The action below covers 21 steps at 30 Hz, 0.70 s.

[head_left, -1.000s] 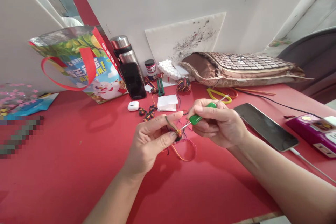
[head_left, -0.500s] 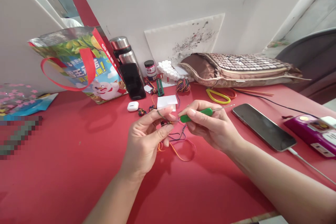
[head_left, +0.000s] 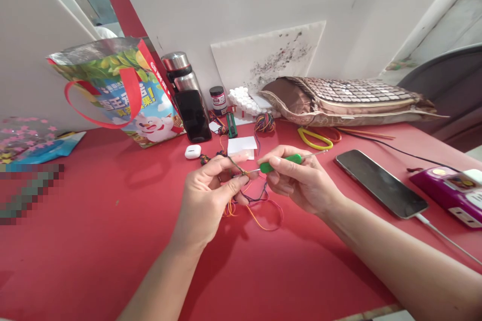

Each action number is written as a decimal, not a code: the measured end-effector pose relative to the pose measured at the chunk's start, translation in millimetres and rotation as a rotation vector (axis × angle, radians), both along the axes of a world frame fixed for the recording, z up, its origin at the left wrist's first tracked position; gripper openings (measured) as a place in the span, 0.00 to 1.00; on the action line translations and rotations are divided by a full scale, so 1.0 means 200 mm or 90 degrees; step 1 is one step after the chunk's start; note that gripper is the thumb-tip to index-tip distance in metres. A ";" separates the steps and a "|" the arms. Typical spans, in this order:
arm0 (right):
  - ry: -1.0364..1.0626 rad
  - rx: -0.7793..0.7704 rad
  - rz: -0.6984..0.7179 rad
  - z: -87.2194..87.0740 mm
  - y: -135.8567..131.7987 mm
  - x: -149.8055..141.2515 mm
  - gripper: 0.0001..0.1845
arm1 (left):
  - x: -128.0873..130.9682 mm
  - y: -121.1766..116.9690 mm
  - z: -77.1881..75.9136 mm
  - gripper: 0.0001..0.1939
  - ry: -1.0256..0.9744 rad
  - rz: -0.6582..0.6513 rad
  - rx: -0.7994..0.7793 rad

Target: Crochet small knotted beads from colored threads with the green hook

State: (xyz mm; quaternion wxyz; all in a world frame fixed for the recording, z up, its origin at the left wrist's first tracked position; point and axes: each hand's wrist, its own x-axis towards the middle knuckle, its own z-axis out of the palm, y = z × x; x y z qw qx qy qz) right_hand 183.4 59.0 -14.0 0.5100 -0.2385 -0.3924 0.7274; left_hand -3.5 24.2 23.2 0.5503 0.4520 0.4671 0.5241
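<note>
A small piece of multicoloured yarn work (head_left: 244, 174) is pinched between the thumb and fingers of my left hand (head_left: 203, 198). A dark strand runs from my left index finger down to it. My right hand (head_left: 307, 180) grips a crochet hook (head_left: 280, 163) by its green handle, with metal shafts showing at both ends. The left-pointing metal end reaches the yarn work; whether it is inside a loop is too small to tell. Below my hands, loose orange, pink and dark blue yarn (head_left: 276, 225) curls on the red table (head_left: 241, 276).
Behind my hands are a folded white paper (head_left: 243, 144), an earphone case (head_left: 193, 151), a yarn ball (head_left: 265, 123) and yellow-handled scissors (head_left: 315, 139). A charging phone (head_left: 380, 183) and a purple power strip (head_left: 448, 195) lie right. A printed bag (head_left: 128, 95) and a flask (head_left: 183, 72) stand back left.
The strand from my left index finger now stretches straighter to the yarn work. The hook has shifted slightly, with more metal showing beside the yarn. The whole view has moved a little.
</note>
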 end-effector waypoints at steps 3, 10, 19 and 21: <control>-0.001 -0.025 0.026 0.01 0.00 0.01 0.14 | 0.00 0.00 -0.01 0.15 0.016 -0.002 -0.007; -0.005 0.001 0.066 0.01 0.01 0.02 0.12 | 0.02 0.01 -0.02 0.18 -0.059 0.044 -0.028; 0.002 0.006 0.052 -0.02 0.01 0.00 0.13 | 0.02 0.02 -0.02 0.23 -0.111 0.074 -0.065; 0.002 0.013 0.054 -0.02 0.01 0.00 0.12 | 0.02 0.03 -0.02 0.25 -0.133 0.074 -0.079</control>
